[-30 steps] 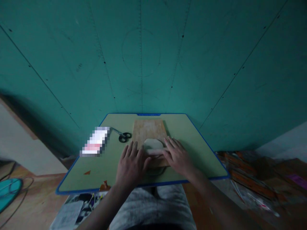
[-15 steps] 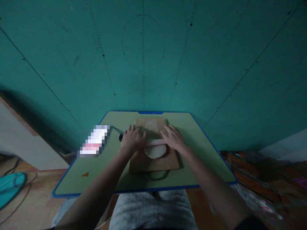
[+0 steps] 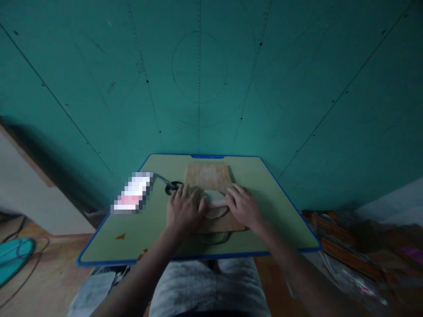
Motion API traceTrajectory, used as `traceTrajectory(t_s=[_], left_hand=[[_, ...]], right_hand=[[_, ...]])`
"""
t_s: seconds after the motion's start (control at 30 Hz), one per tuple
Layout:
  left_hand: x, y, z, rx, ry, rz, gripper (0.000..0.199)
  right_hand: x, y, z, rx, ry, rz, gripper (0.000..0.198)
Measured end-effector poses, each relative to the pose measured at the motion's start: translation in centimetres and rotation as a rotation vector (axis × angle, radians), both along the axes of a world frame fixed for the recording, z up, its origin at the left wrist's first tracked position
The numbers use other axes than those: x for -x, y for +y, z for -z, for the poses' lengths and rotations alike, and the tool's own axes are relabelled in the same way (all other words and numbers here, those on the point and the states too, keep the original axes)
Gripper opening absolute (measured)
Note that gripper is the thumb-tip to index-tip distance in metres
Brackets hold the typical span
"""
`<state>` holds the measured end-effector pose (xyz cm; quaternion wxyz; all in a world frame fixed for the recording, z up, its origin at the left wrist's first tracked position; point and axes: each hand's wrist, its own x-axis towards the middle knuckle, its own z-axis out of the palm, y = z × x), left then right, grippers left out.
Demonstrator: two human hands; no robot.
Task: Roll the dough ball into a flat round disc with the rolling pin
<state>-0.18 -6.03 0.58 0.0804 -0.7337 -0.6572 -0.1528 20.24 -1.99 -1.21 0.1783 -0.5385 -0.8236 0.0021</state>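
Note:
A pale rolling pin (image 3: pixel 218 201) lies crosswise over a flat round of dough (image 3: pixel 215 213), whose edges show above and below the pin. Beneath them is a wooden cutting board (image 3: pixel 208 175) with a loop handle at its near end. My left hand (image 3: pixel 185 209) is closed over the pin's left end, hiding it and the board's left side. On the other end rests my right hand (image 3: pixel 243 205), its fingers curled over the pin. Scissors (image 3: pixel 169 186) lie just beyond my left fingers, with dark handles towards the board.
The board sits on a pale green table (image 3: pixel 277 211) with a blue rim. At the table's left lies a blurred-out white and pink item (image 3: pixel 134 193). A small orange scrap (image 3: pixel 120 236) is nearer the front. A green wall (image 3: pixel 211 127) stands right behind the table.
Both hands have moved the rolling pin nearer to me across the dough, so dough now shows beyond it. More of the scissors' handles has come into sight.

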Motion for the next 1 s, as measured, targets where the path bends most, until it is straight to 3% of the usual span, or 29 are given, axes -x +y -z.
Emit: traceTrajectory(t_s=[0.17,0.5,0.63,1.0], left_hand=[[-0.3,-0.9,0.3,-0.001,-0.048,0.003,0.041],[0.2,1.7,-0.6,0.068,0.028,0.034,0.042],[0.3,2.0,-0.7,0.071,0.064,0.084,0.040],[0.2,2.0,-0.6,0.080,0.027,0.021,0.042]], right_hand=[[-0.6,-1.8,0.2,-0.015,-0.004,-0.013,0.040],[-0.5,-0.1,-1.0,0.053,-0.014,-0.065,0.029],[-0.6,0.2,-0.6,0.058,-0.013,-0.084,0.033],[-0.6,0.2,-0.2,0.038,0.021,-0.070,0.032]])
